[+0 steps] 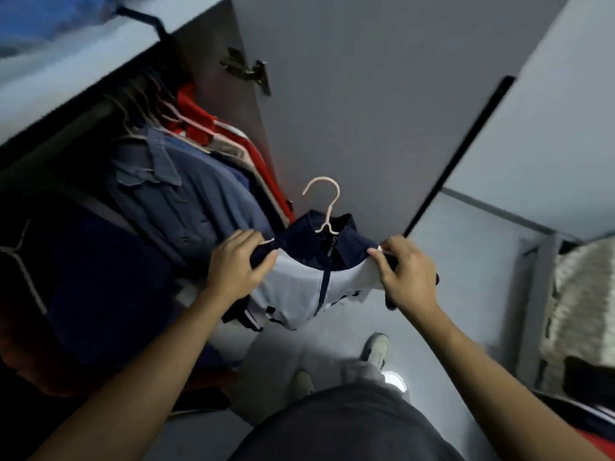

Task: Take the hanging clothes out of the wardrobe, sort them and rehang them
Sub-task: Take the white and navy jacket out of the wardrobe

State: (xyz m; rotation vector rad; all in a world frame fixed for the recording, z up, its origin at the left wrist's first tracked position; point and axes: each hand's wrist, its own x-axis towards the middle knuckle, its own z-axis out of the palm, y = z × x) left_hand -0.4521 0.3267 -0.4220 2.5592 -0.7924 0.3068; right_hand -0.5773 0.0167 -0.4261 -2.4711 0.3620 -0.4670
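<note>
Clothes [186, 191] hang packed on the wardrobe rail [66, 134] at my left, a blue denim shirt [173, 194] foremost with red and beige garments [206, 124] behind it, under a pale shelf [76, 61]. In front of the open grey wardrobe door [366, 94] I hold a navy and white zip jacket [309, 274] on a pale hanger [324, 201], my left hand [238, 264] curled in a grip round one shoulder and my right hand [407, 271] pinching the other. Below lies grey floor [466, 254], my shoes [376, 349] on it, and a pale textured bundle [582, 301] sits far right; I can read no writing anywhere.
</note>
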